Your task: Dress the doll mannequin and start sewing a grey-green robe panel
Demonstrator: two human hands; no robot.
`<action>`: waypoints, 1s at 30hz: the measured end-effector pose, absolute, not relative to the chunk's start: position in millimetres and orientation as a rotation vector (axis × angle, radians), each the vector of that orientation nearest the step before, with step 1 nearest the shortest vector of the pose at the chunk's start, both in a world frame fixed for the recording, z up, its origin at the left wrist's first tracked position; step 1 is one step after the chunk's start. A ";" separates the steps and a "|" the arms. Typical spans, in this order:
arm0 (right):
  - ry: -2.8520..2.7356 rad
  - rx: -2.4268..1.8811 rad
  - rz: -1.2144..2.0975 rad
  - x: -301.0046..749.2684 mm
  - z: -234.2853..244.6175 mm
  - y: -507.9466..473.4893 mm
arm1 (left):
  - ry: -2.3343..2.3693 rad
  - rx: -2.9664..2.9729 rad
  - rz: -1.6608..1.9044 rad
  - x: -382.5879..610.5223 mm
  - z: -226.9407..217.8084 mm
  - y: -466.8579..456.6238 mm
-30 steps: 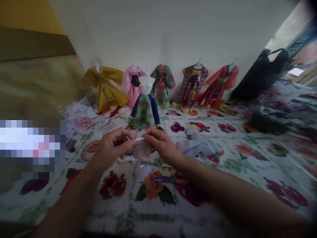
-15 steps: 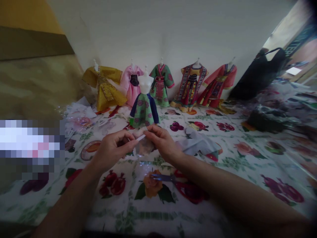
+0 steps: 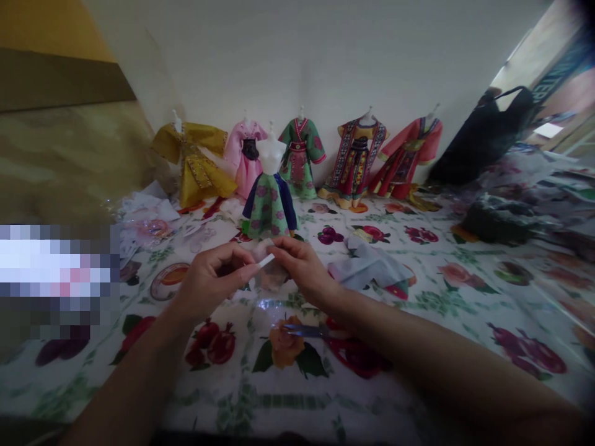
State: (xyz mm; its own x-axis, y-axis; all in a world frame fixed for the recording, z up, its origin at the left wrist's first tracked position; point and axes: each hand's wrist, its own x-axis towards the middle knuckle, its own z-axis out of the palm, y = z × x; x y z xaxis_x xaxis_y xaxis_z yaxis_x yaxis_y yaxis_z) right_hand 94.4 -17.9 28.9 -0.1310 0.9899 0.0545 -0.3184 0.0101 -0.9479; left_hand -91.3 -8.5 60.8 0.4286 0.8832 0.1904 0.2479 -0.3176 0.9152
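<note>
Pinching the white strip point(image 3: 266, 261), mid-frame, between my left hand point(image 3: 216, 272) and right hand point(image 3: 303, 266); its length slants toward upper right.

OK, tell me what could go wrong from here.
The narrow white strip might slip or twist, since the left hand and right hand seem to hold it only by small fingertip pinches. The small mannequin in the green and blue skirt stands just beyond both hands and could get knocked. The scissors lie bladed and uncovered near the right forearm, so lowering it may catch them.
</note>
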 end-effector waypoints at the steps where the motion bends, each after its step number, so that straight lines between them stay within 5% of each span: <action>1: -1.086 -0.858 1.425 93.8 28.4 -18.3 | 0.973 1.791 0.928 -90.8 61.2 -9.1; 30: -1.116 -0.827 1.473 90.0 33.6 -25.5 | 1.041 1.758 1.047 -85.4 64.2 -9.2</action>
